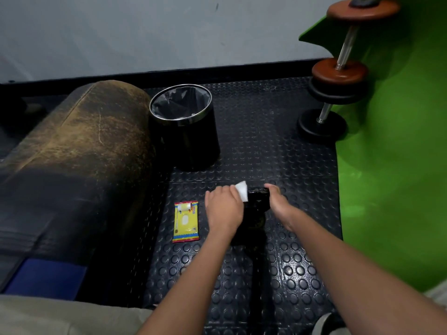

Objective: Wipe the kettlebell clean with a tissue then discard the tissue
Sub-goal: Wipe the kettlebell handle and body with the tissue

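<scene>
Black kettlebell on studded mat, left hand pressing white tissue to it, right hand gripping its handle

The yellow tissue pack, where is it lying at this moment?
In the head view the yellow tissue pack lies flat on the studded black floor mat, just left of the left hand, nearer the camera than the bin.

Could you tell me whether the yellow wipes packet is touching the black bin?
Apart. The head view shows the wipes packet lying flat with bare studded mat between it and the bin farther back.
</scene>
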The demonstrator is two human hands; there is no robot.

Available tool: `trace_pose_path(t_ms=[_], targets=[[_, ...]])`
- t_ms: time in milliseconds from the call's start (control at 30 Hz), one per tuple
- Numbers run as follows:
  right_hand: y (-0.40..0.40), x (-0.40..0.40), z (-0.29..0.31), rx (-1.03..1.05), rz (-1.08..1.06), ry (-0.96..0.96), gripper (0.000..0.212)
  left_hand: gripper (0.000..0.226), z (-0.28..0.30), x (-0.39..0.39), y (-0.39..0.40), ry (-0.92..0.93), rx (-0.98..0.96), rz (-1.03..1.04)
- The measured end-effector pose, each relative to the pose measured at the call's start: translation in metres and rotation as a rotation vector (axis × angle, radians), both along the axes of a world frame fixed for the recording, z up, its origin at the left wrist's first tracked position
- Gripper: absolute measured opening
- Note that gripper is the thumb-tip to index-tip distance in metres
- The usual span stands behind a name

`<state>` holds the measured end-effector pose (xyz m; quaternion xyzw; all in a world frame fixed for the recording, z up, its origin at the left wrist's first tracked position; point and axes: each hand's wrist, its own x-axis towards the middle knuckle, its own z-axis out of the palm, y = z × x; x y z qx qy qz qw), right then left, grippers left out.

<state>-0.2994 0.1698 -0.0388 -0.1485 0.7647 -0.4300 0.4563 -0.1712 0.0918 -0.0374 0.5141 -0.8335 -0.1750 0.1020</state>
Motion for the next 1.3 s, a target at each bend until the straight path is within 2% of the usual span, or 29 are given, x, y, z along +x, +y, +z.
trace_pose_path(t_ms=[133,267,367,534,634,734,800,867,934,1034,1101,1167,1234,1301], targets=[[0.0,0.002,0.001,-0.014,-0.01,0.006,0.046,0.052,-0.006,0.001,0.016,0.061,-0.165,-0.216],[0.0,0.001,0.001,-0.008,-0.001,0.012,0.046,0.046,-0.015,0.027,0.008,0.179,-0.189,-0.327],[0.001,0.001,0.003,0.008,0.013,0.004,0.047,0.043,-0.022,0.043,0.004,0.307,-0.147,-0.231],[0.001,-0.001,0.004,0.03,0.041,0.008,0.049,0.047,-0.026,0.036,-0.001,0.417,0.065,0.072],[0.002,-0.001,0.002,0.029,0.036,-0.005,0.049,0.047,-0.02,0.016,0.0,0.35,0.074,0.163],[-0.004,-0.001,0.001,0.044,0.011,0.002,0.049,0.053,-0.011,0.002,0.006,0.188,-0.02,0.05],[-0.009,0.001,0.0,0.067,-0.021,0.116,0.051,0.05,-0.006,-0.001,0.01,0.132,-0.06,-0.028],[-0.008,0.008,0.0,0.041,-0.06,0.367,0.053,0.048,-0.003,0.001,0.011,0.164,-0.061,-0.125],[-0.004,0.017,0.005,-0.077,-0.025,0.706,0.048,0.043,-0.001,0.007,0.011,0.315,-0.018,-0.195],[-0.006,0.031,0.007,-0.234,0.221,1.076,0.043,0.035,-0.001,0.023,0.007,0.615,0.032,-0.017],[-0.007,0.039,0.002,-0.191,0.41,1.155,0.041,0.033,-0.009,0.031,0.001,0.629,0.094,0.094],[-0.003,0.041,-0.006,-0.101,0.535,1.208,0.044,0.034,-0.018,0.036,-0.005,0.605,0.225,0.113],[0.006,0.031,-0.012,-0.067,0.535,1.246,0.045,0.035,-0.022,0.038,-0.009,0.577,0.281,0.086],[0.018,0.02,-0.014,-0.045,0.442,1.213,0.043,0.036,-0.022,0.038,-0.008,0.547,0.267,0.061]])
